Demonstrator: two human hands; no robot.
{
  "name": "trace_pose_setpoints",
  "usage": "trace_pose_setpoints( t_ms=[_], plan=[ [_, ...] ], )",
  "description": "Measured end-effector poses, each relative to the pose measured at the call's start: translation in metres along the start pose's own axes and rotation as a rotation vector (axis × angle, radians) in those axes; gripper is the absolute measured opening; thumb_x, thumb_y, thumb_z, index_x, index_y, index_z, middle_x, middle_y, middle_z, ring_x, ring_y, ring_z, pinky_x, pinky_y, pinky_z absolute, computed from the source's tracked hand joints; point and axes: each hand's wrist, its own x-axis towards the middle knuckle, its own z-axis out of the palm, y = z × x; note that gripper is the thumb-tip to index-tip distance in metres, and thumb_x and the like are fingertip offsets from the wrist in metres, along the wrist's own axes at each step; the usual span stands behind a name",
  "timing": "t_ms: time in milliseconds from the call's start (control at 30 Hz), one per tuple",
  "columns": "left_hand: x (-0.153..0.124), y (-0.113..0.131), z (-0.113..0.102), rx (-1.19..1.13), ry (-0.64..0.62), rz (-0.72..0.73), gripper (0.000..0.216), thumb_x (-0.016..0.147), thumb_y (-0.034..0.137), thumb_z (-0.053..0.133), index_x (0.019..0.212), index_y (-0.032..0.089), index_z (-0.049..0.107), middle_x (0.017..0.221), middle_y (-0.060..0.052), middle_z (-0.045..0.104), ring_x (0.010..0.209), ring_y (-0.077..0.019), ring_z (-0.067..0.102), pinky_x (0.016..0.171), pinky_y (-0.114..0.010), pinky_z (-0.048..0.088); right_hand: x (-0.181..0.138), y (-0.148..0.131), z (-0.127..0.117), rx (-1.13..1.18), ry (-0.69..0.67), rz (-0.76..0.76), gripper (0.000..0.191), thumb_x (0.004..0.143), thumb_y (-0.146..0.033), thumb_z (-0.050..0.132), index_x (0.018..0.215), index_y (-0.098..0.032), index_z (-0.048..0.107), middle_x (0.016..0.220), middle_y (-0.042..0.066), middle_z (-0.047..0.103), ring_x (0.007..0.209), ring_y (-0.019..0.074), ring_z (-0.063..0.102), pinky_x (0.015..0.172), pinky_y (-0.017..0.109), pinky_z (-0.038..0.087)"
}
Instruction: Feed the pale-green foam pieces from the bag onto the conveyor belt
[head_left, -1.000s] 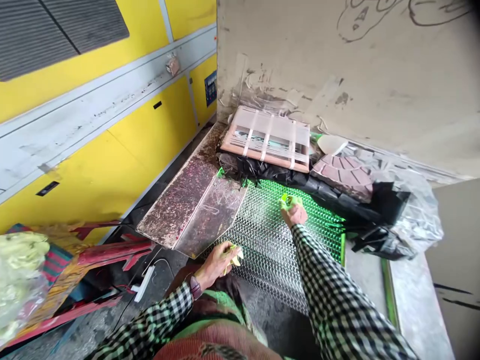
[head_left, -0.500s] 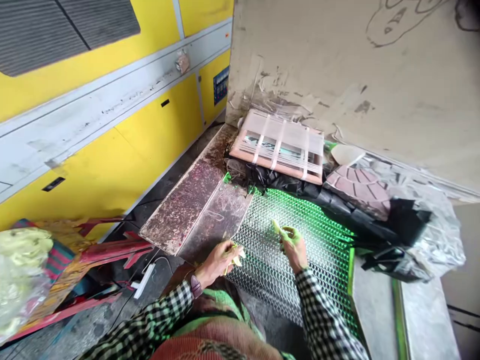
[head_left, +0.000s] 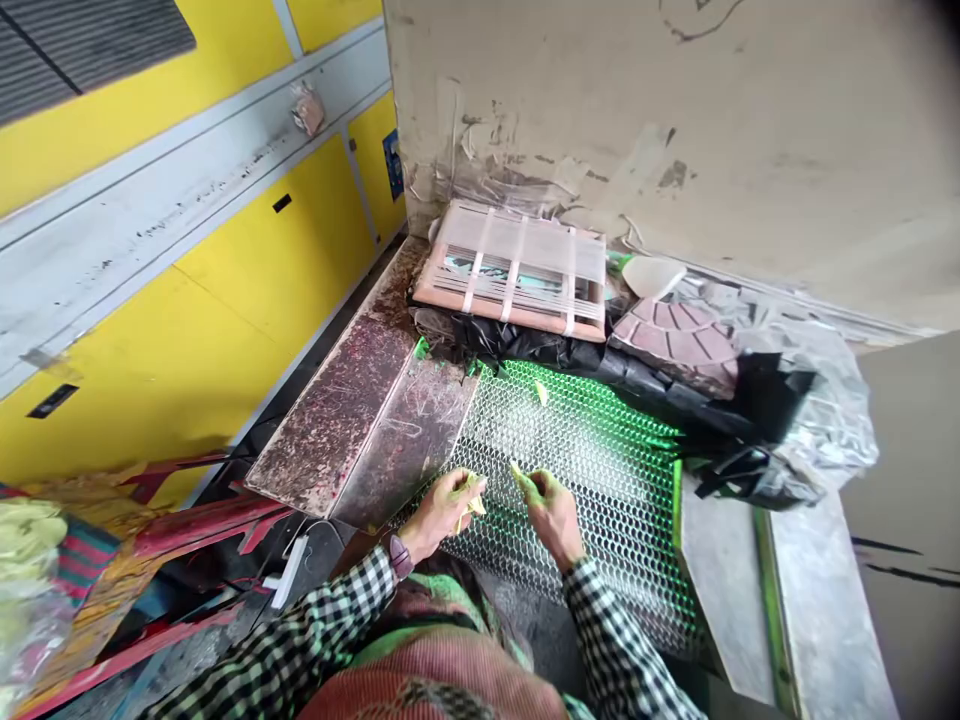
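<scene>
My left hand (head_left: 442,510) is closed around a small bunch of thin, pale-yellow pieces (head_left: 472,507), their ends sticking out past the fingertips. To its right, my right hand (head_left: 555,515) pinches one slim yellow piece (head_left: 517,475) between thumb and fingers, its tip pointing up and left. Both hands are over the near part of a metal mesh conveyor belt (head_left: 600,490). One more yellow piece (head_left: 541,392) lies by itself farther up the belt, in the green-lit area. What the pieces are made of I cannot tell.
Black plastic sheeting (head_left: 645,375) hangs along the belt's far end, below a strapped wooden frame (head_left: 510,270) and a pink fan-shaped piece (head_left: 679,340). A stained board (head_left: 330,400) flanks the belt on the left. Metal panels (head_left: 727,580) stand right. Yellow cabinets (head_left: 247,270) line the left.
My right hand has drawn back toward my left hand. A yellow piece now lies on the belt, and the right hand pinches another. The whole view has shifted.
</scene>
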Motion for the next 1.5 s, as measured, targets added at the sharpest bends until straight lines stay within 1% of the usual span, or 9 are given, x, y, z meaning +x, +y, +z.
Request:
trace_pose_setpoints(
  t_ms=[100,333,600,733,867,967,1200,1367,1500],
  plan=[
    [0.001,-0.002,0.004,0.059,-0.013,0.004,0.047,0.083,0.066,0.066,0.089,0.020,0.053,0.075,0.003,0.058,0.051,-0.0067,0.048,0.044,-0.017,0.031,-0.002,0.001,-0.014,-0.220,0.189,-0.106,0.064,0.087,-0.079,0.046,0.094,-0.019,0.068,0.059,-0.001,0.055,0.046,0.0146,0.038,0.045,0.027,0.026],
    [-0.002,-0.005,0.030,0.573,-0.153,0.185,0.041,0.084,0.057,0.067,0.078,0.019,0.054,0.069,-0.001,0.065,0.054,-0.0107,0.051,0.050,-0.023,0.031,-0.026,-0.013,-0.012,0.065,-0.316,-0.202,0.031,0.094,-0.050,0.060,0.086,-0.021,0.067,0.082,0.004,0.069,0.074,0.0194,0.062,0.065,0.029,0.048],
    [-0.003,-0.023,0.028,0.207,-0.085,0.078,0.044,0.086,0.061,0.062,0.089,0.018,0.059,0.064,0.004,0.057,0.045,-0.0078,0.042,0.042,-0.021,0.029,-0.019,0.012,-0.028,0.147,-0.003,-0.116,0.033,0.099,-0.054,0.053,0.095,-0.021,0.060,0.080,0.004,0.067,0.066,0.0187,0.062,0.055,0.029,0.046],
    [0.000,-0.029,0.030,0.287,0.094,0.173,0.039,0.088,0.058,0.059,0.083,0.019,0.059,0.060,0.005,0.054,0.044,-0.0088,0.042,0.042,-0.021,0.030,-0.014,0.026,-0.037,-0.298,0.328,-0.514,0.024,0.102,-0.040,0.051,0.094,-0.020,0.063,0.094,0.009,0.072,0.076,0.0198,0.063,0.062,0.030,0.046],
    [-0.001,-0.029,0.032,0.403,0.174,0.260,0.039,0.090,0.057,0.056,0.081,0.019,0.060,0.058,0.005,0.051,0.047,-0.0098,0.043,0.046,-0.022,0.032,-0.028,0.040,-0.033,-0.531,0.137,-0.872,0.019,0.103,-0.024,0.049,0.092,-0.021,0.064,0.095,0.007,0.073,0.077,0.0182,0.060,0.064,0.030,0.044],
    [-0.005,-0.027,0.034,0.434,0.194,0.286,0.038,0.092,0.056,0.055,0.082,0.019,0.061,0.058,0.005,0.051,0.048,-0.0101,0.042,0.047,-0.022,0.032,-0.051,0.037,-0.022,-0.511,0.044,-0.783,0.018,0.102,-0.025,0.050,0.094,-0.021,0.064,0.098,0.007,0.072,0.084,0.0212,0.060,0.073,0.034,0.044],
    [-0.017,-0.021,0.048,0.357,0.065,0.286,0.040,0.090,0.058,0.061,0.094,0.018,0.065,0.063,0.005,0.054,0.046,-0.0086,0.043,0.044,-0.022,0.034,-0.082,0.014,0.006,0.155,-0.108,-0.202,0.027,0.101,-0.046,0.053,0.097,-0.021,0.063,0.088,0.003,0.069,0.076,0.0190,0.062,0.067,0.029,0.047],
    [-0.019,-0.023,0.042,0.001,0.042,0.148,0.044,0.088,0.059,0.064,0.105,0.019,0.063,0.077,0.003,0.058,0.046,-0.0051,0.041,0.040,-0.019,0.029,-0.066,0.039,0.004,-0.302,0.215,-0.359,0.024,0.103,-0.035,0.048,0.089,-0.021,0.062,0.085,0.005,0.065,0.075,0.0195,0.057,0.068,0.031,0.041],
    [-0.017,-0.023,0.027,-0.357,0.057,-0.011,0.035,0.084,0.042,0.071,0.106,0.017,0.061,0.081,0.001,0.059,0.052,-0.0061,0.050,0.042,-0.017,0.030,-0.066,0.050,0.000,-0.642,0.260,-0.548,0.023,0.103,-0.023,0.043,0.094,-0.020,0.064,0.098,0.010,0.068,0.087,0.0234,0.057,0.077,0.036,0.041]
  ],
)
